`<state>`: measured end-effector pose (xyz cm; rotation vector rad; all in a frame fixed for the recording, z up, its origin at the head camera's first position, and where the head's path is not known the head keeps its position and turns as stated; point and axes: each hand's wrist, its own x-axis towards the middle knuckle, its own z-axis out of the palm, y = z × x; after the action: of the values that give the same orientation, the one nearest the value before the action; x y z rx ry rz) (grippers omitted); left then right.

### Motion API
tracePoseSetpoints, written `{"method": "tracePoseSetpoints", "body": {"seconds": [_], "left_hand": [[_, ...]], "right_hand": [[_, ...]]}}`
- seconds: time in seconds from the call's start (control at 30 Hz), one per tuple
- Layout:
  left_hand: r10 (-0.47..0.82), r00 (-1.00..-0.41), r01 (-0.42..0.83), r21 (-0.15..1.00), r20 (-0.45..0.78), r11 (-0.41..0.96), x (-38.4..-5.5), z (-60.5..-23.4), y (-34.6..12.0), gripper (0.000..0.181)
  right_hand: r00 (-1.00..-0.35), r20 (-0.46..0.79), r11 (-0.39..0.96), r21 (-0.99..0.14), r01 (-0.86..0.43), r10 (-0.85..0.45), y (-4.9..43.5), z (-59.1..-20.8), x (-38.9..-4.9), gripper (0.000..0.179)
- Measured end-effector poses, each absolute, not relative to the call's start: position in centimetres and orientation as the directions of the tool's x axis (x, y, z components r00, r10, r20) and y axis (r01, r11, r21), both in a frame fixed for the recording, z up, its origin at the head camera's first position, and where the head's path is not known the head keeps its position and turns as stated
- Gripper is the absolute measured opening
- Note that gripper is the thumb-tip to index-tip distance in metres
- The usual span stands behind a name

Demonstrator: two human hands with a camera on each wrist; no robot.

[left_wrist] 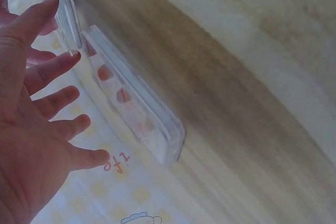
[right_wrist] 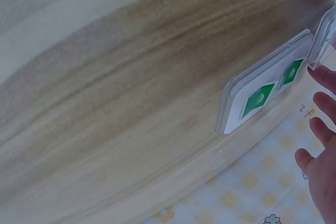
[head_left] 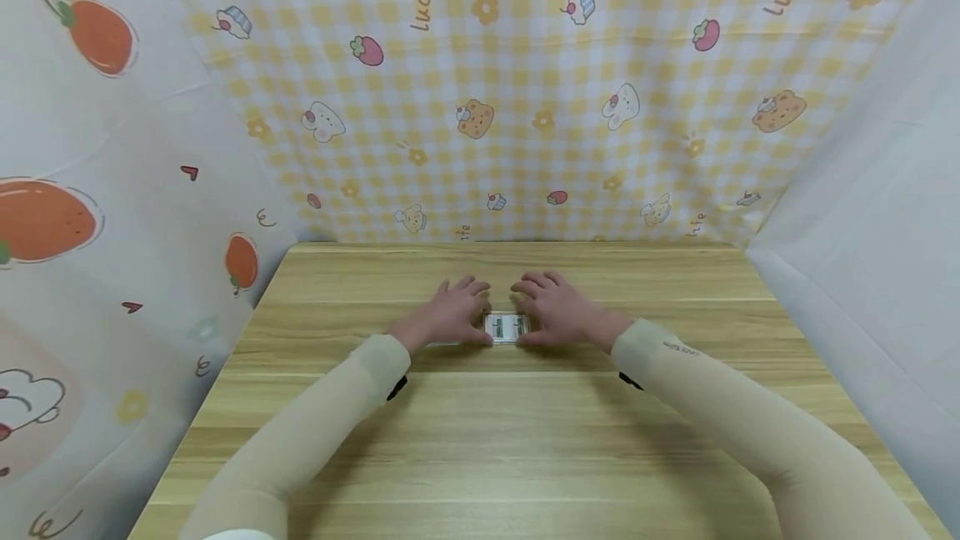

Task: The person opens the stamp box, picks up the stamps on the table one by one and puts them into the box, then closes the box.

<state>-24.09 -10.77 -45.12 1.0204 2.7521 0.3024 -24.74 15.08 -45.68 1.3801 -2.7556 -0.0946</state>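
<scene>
In the head view, a small clear plastic case with white and green print lies between both hands over the wooden table. My left hand holds its left end, thumb at the near side and index finger at the far side. At the right end my right hand grips it the same way, the other fingers spread. A second clear case with reddish round spots lies beside the left hand, mostly covered by it from above. Next to the right hand is a third clear case with two green-and-white pieces; that hand hides it in the head view.
The wooden table reaches back to a yellow checked cloth hung behind it. White cloth with orange fruit prints hangs at the left, and plain white cloth at the right.
</scene>
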Motion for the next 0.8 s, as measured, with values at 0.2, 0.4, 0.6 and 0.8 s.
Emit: {"method": "tracePoseSetpoints", "body": {"seconds": [0.2,0.4,0.6,0.8], "left_hand": [[0.655,-0.749,0.624,0.225,-0.1,0.748,-23.71,-45.45,-10.7,0.06],[0.653,-0.752,0.628,0.205,-0.085,0.75,-23.52,-45.75,-10.54,0.062],[0.651,-0.755,0.626,0.206,-0.079,0.752,-23.49,-45.81,-10.54,0.061],[0.647,-0.757,0.619,0.215,-0.094,0.755,-23.61,-45.8,-10.58,0.062]], "right_hand": [[-0.601,0.04,0.602,0.074,-0.795,-0.798,15.1,-45.85,-24.44,0.066],[-0.614,0.051,0.616,0.092,-0.782,-0.787,15.05,-46.04,-24.25,0.065],[-0.634,0.041,0.634,0.099,-0.767,-0.773,14.77,-46.01,-23.94,0.065],[-0.63,0.053,0.632,0.107,-0.767,-0.774,14.57,-45.77,-23.81,0.066]]}}
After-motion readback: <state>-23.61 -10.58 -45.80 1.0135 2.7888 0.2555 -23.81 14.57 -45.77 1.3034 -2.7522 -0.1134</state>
